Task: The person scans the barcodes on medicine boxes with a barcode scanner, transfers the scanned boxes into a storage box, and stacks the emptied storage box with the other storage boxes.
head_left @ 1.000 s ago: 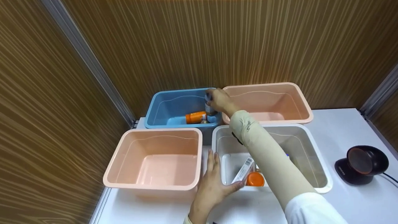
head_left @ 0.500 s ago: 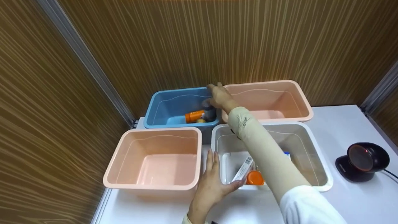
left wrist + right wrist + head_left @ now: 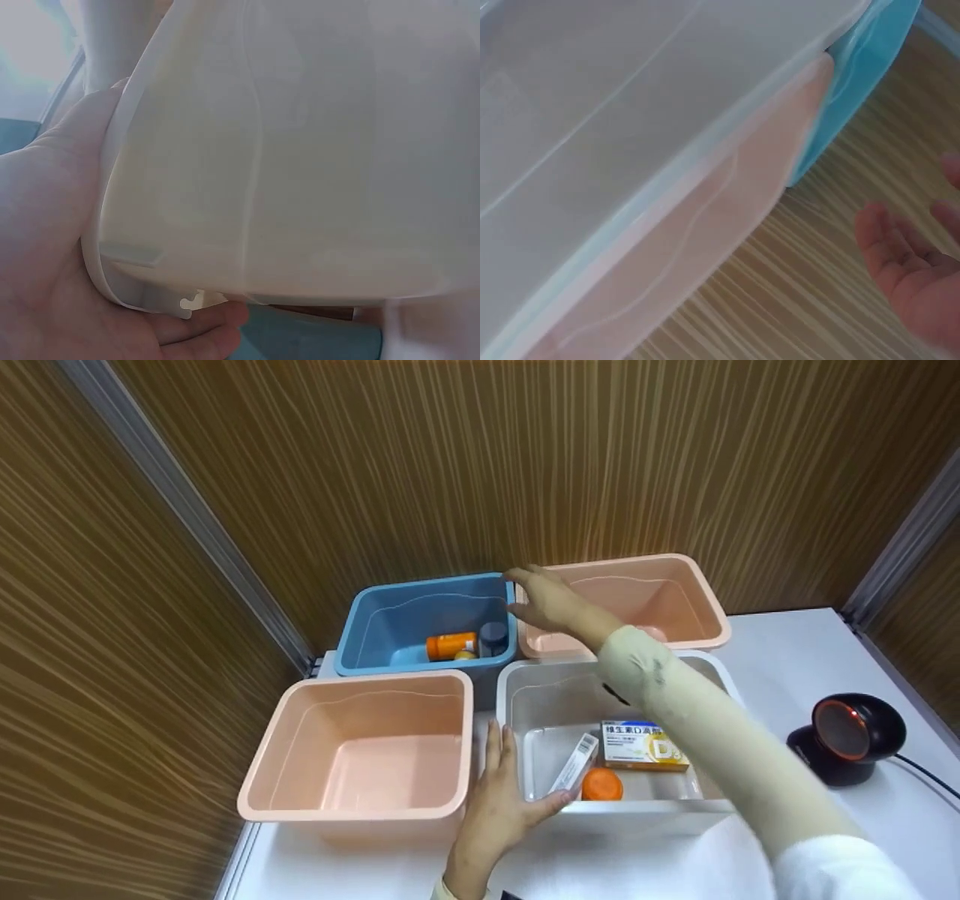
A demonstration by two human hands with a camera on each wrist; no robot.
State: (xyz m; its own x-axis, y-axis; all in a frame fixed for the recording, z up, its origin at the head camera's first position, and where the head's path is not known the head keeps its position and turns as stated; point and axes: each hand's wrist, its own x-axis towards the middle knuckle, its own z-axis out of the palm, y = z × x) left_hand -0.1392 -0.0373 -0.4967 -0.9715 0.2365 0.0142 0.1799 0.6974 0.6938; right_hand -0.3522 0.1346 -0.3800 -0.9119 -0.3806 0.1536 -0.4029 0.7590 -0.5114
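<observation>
Right grip [image 3: 547, 599] apart, near rim of blue bin [image 3: 431, 582]
Your left grip [image 3: 498, 805], also apart, touches edge of white bin [image 3: 651, 808].

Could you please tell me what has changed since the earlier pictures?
The right hand has let go of the dark bottle, now lower in the blue bin beside the orange bottle, and moved right, mostly over the far pink bin. The shifted sleeve uncovers more of the box marked D in the white bin. The left hand stays at that bin's corner.
</observation>
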